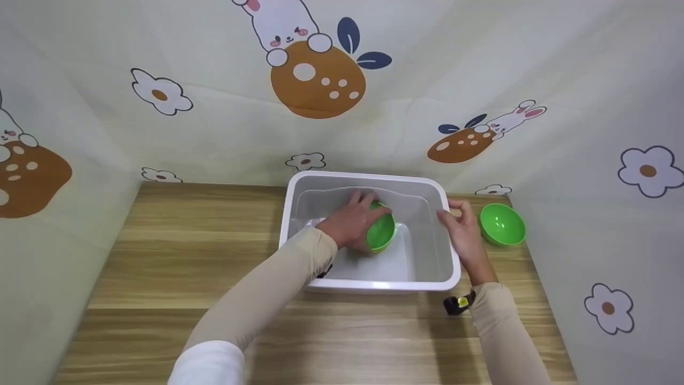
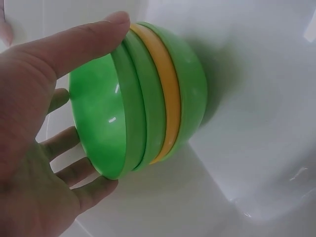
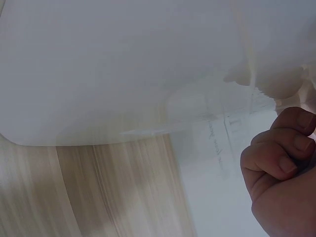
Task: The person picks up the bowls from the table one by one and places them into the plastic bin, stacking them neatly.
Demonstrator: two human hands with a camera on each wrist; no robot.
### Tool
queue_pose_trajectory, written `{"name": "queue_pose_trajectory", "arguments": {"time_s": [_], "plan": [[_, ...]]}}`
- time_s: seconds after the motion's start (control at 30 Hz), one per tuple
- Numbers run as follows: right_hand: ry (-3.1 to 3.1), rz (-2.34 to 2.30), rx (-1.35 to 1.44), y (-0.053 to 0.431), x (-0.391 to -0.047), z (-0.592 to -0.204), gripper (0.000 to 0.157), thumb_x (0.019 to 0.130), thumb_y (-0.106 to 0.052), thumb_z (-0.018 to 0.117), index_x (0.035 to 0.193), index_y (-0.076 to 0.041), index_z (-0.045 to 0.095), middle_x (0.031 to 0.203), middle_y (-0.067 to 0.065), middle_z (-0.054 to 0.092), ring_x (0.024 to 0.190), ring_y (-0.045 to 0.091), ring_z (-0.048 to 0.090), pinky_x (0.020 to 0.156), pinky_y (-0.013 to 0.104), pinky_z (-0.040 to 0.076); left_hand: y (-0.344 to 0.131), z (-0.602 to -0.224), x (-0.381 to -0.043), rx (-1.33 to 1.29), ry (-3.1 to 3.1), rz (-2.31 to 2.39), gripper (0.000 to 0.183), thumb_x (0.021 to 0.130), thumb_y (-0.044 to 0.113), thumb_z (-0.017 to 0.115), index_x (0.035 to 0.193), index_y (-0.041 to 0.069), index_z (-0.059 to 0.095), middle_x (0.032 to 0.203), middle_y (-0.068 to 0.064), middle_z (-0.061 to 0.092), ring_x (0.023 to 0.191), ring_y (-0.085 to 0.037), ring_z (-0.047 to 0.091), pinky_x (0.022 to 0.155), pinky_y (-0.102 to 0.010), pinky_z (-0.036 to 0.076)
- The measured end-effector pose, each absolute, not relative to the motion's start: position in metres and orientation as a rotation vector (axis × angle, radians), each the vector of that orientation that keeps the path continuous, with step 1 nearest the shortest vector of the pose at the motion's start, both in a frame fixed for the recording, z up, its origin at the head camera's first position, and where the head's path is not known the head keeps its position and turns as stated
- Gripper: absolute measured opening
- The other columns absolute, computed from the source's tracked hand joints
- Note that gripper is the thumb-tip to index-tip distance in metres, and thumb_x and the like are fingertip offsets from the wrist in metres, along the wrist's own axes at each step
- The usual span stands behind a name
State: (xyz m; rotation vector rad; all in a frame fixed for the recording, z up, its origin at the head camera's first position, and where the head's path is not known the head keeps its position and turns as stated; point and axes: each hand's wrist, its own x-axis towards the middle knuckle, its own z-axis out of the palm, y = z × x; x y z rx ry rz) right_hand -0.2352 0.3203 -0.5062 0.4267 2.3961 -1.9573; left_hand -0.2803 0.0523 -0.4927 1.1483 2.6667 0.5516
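Observation:
My left hand [image 1: 350, 220] is inside a white plastic basin [image 1: 374, 285], holding a stack of nested bowls [image 1: 381, 233]. In the left wrist view the stack lies tipped on its side, with green bowls and one orange-yellow bowl [image 2: 170, 89] among them. The left thumb lies over the rims while the fingers reach round the opposite side. At the basin's right side, my right hand [image 1: 467, 238] grips the rim, thumb on the inner side. The right wrist view has its curled fingers [image 3: 269, 155] beside the basin's outer wall [image 3: 123, 74].
A single green bowl [image 1: 502, 224] stands upright on the wooden table [image 1: 203, 240], just right of my right hand. Pale curtains [image 1: 214, 133] printed with rabbits and flowers enclose the table at the back and both sides.

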Motion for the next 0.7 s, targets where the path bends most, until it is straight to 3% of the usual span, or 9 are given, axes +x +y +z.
{"name": "queue_pose_trajectory", "arguments": {"time_s": [0.7], "plan": [[2.390, -1.937, 0.441, 0.3205, -0.2346, -0.5052, 0.034, 0.103, -0.022, 0.057, 0.132, -0.009, 0.044, 0.092, 0.006, 0.078, 0.078, 0.022, 0.076, 0.069, 0.038, 0.063, 0.0512, -0.4911, -0.2796, 1.073, 2.655, 0.479, 0.086, 0.070, 0.033, 0.090, 0.147, 0.021, 0.052, 0.150, -0.015, 0.038, 0.135, -0.035, 0.034, 0.109, -0.048, 0.049]]}}
